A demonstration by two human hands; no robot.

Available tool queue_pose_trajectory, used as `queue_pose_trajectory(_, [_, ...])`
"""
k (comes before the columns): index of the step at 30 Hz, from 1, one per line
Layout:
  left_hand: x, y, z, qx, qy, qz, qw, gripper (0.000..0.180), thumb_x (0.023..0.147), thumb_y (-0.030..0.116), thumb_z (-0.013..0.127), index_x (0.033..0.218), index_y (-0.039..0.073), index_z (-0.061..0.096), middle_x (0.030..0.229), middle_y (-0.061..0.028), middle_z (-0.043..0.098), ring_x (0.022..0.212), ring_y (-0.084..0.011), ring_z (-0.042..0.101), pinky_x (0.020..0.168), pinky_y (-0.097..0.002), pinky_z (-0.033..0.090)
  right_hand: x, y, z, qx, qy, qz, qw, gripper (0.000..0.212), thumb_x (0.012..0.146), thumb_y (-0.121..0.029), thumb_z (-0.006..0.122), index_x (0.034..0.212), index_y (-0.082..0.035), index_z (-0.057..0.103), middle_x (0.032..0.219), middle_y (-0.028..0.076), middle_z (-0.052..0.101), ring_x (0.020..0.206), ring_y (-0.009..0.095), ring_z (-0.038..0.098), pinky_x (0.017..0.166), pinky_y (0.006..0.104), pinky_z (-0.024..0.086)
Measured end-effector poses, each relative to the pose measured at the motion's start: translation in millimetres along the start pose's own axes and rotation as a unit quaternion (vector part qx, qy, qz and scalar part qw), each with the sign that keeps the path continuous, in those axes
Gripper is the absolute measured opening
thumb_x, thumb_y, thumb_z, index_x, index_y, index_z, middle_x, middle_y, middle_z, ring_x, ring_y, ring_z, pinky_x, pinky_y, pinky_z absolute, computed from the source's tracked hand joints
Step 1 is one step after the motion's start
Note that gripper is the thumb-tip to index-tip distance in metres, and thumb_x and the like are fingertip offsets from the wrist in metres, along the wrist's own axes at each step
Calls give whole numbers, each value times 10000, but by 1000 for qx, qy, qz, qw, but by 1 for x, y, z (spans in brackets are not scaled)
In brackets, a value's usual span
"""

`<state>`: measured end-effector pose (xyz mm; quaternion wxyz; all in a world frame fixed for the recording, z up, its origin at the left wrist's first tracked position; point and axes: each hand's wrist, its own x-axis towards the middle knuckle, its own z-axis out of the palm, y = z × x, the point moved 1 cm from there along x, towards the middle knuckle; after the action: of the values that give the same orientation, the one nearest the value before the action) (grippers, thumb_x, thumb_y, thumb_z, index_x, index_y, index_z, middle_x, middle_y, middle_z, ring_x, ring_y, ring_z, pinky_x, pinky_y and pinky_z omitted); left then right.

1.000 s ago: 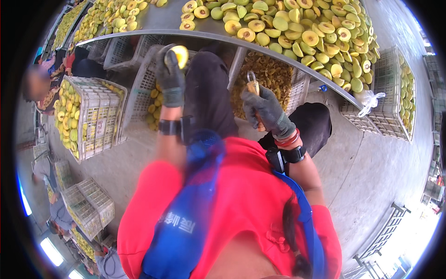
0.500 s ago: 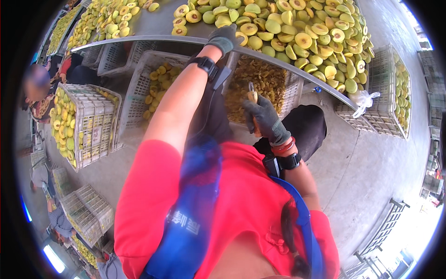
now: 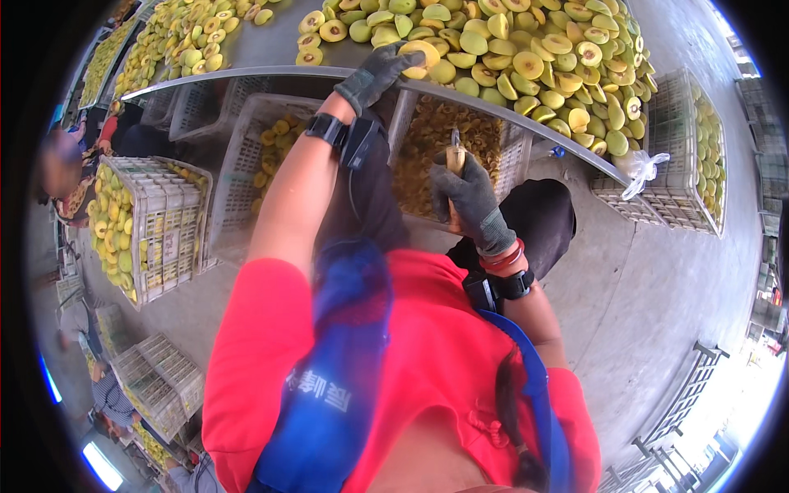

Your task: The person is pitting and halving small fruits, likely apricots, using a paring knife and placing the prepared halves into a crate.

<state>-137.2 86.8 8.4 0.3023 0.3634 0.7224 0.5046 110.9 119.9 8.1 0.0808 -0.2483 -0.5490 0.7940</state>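
Observation:
My left hand [image 3: 380, 72], in a dark glove, reaches up onto the metal table edge [image 3: 246, 76] and its fingers close around a halved yellow fruit [image 3: 421, 57] at the near rim of a big heap of halved fruit [image 3: 526, 49]. My right hand [image 3: 468, 193], also gloved, stays low in front of my chest and grips a small knife [image 3: 454, 152] with its blade pointing up. Below the table, between my hands, stands a white crate of brownish pits [image 3: 448, 144].
A white crate [image 3: 156, 226] full of yellow-green fruit stands at left, another crate [image 3: 263, 156] under the table, one more [image 3: 686, 164] at right. A person [image 3: 66, 160] sits at far left. More crates [image 3: 156, 382] lie lower left. Grey concrete floor [image 3: 657, 287] spreads right.
My left hand has gone from holding a fruit half near my chest up to the table's edge and onto a fruit half there. The right hand with the knife has barely moved.

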Motion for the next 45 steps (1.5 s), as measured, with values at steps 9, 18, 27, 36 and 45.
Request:
queue_pose_trajectory(9, [-89,32,46,-261,-36,27,964,355,857,246,579,1116,5,550,996,-74,598,914,-159,591,820,-269,459,4,-10,10,-109,17,-132,985,152,872,-141,561,966,-29,520,666,-3,519,507,77,502,467,226,415])
queue_pose_trajectory(18, [-107,31,61,-106,80,138,982,358,905,275,542,1141,7,515,1035,-97,592,972,-177,571,860,-284,446,0,2,7,-311,81,-216,922,181,874,-177,564,982,-37,526,672,-9,518,525,63,496,459,231,412])
queue_pose_trajectory(27, [-119,30,79,-63,194,226,953,311,942,237,464,1151,7,477,1062,-134,533,952,-223,554,835,-307,448,-11,-17,23,-26,-26,-55,998,154,881,-165,537,932,-24,505,606,-7,498,441,87,484,394,228,372])
queue_pose_trajectory(36, [-118,30,79,-31,201,252,946,341,955,243,400,1173,-3,491,1102,-105,532,909,-150,548,774,-275,465,-2,-7,21,-214,56,-177,959,129,862,-135,554,881,-12,521,607,24,546,467,93,533,393,265,399])
queue_pose_trajectory(45, [-119,23,75,-80,141,219,962,288,941,209,460,1156,19,485,1069,-125,535,965,-209,550,840,-304,449,-16,-30,22,-41,-37,-34,998,91,876,-115,529,895,-29,509,575,17,493,411,89,453,364,248,364])
